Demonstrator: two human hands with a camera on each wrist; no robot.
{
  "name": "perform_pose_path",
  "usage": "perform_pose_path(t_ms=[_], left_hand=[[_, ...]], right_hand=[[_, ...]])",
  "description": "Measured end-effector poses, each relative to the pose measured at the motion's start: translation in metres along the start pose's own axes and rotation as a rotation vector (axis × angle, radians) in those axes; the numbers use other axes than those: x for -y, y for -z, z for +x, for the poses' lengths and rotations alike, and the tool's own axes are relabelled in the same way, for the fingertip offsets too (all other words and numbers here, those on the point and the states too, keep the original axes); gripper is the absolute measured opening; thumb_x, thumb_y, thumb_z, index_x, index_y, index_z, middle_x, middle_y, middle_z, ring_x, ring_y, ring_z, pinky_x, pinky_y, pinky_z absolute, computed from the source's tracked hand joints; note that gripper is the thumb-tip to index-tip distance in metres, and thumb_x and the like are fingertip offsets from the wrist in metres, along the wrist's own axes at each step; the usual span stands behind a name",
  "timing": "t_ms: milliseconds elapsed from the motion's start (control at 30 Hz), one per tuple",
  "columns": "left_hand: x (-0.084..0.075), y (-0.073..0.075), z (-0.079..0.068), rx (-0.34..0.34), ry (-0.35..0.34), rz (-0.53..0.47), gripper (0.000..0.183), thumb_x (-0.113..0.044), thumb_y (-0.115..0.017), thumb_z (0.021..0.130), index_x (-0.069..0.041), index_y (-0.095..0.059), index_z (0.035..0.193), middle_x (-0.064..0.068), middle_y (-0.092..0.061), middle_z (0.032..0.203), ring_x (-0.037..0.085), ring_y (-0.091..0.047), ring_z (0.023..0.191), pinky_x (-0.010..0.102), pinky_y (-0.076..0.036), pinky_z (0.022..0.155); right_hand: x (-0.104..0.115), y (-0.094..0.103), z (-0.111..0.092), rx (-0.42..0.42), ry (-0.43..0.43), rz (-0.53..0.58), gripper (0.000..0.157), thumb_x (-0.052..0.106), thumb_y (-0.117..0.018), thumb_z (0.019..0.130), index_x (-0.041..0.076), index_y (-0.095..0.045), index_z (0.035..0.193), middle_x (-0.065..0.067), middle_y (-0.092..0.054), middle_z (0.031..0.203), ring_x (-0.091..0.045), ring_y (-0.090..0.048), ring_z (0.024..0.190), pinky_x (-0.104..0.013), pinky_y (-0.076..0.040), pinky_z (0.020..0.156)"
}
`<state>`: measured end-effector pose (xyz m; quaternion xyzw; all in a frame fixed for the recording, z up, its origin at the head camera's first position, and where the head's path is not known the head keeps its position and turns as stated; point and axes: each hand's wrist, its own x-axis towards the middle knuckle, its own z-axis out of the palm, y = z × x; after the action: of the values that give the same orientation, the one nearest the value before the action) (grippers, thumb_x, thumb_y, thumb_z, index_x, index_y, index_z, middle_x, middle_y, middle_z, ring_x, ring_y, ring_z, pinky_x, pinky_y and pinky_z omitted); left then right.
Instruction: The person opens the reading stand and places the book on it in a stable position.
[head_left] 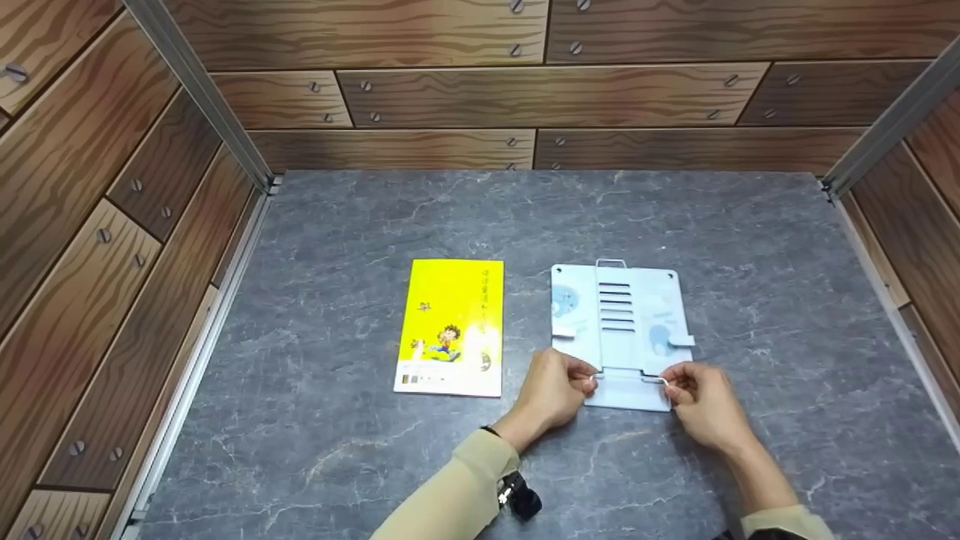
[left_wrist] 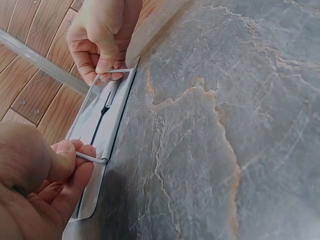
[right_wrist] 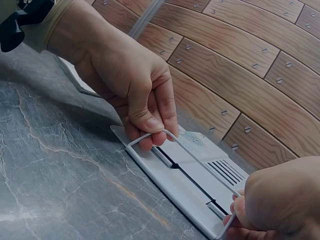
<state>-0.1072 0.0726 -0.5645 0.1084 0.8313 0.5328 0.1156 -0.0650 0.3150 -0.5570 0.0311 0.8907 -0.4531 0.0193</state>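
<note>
left hand (head_left: 551, 386) and right hand (head_left: 709, 405) pinch opposite sides of wire frame (right_wrist: 204, 163) on book stand (head_left: 621, 349), lying on table (head_left: 337, 262) beside yellow book (head_left: 454, 311); uneven pull could twist frame or pop it loose

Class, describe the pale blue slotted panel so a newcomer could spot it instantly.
On the grey marble-patterned tabletop, look right of the yellow-and-white paper booklet. The pale blue panel lies there, a thin white wire loop at its near end pinched by a person's bare left hand and right hand. Unlike the booklet, it has a column of narrow slots.
</note>
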Motion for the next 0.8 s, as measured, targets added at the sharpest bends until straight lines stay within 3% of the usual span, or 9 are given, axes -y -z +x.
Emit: perform_pose_path(t_ms=[267,600,800], left_hand=[[0.0036,-0.0016,-0.0027,-0.012,-0.048,0.003,0.023,0.014,-0.074,0.086,-0.004,-0.085,0.095,-0.01,-0.076,0.076,-0.006,-0.064,0.065,0.012,-0.054,0.061],[0.0028,-0.0025,-0.0061,-0.023,-0.037,0.014,0.025,0.015,-0.074,0.086,-0.005,-0.085,0.098,-0.01,-0.076,0.079,-0.008,-0.066,0.069,0.011,-0.053,0.061],[0.0031,-0.0033,-0.0071,-0.038,-0.077,0.032,0.023,0.014,-0.074,0.087,-0.003,-0.085,0.098,-0.007,-0.078,0.081,-0.007,-0.066,0.07,0.012,-0.054,0.062]], right_hand=[[-0.0015,-0.0007,-0.0038,-0.018,0.01,0.018,0.018,-0.022,-0.062,0.091,-0.009,-0.069,0.101,-0.013,-0.065,0.085,-0.019,-0.06,0.076,-0.02,-0.051,0.061],[-0.0034,-0.0024,-0.0068,-0.055,0.032,0.023,0.017,-0.021,-0.064,0.092,-0.009,-0.07,0.101,-0.013,-0.068,0.088,-0.016,-0.061,0.077,-0.018,-0.051,0.063],[-0.0048,-0.0027,-0.0087,-0.064,0.046,0.05,0.015,-0.02,-0.065,0.093,-0.009,-0.07,0.102,-0.013,-0.069,0.088,-0.015,-0.062,0.077,-0.017,-0.051,0.064]])
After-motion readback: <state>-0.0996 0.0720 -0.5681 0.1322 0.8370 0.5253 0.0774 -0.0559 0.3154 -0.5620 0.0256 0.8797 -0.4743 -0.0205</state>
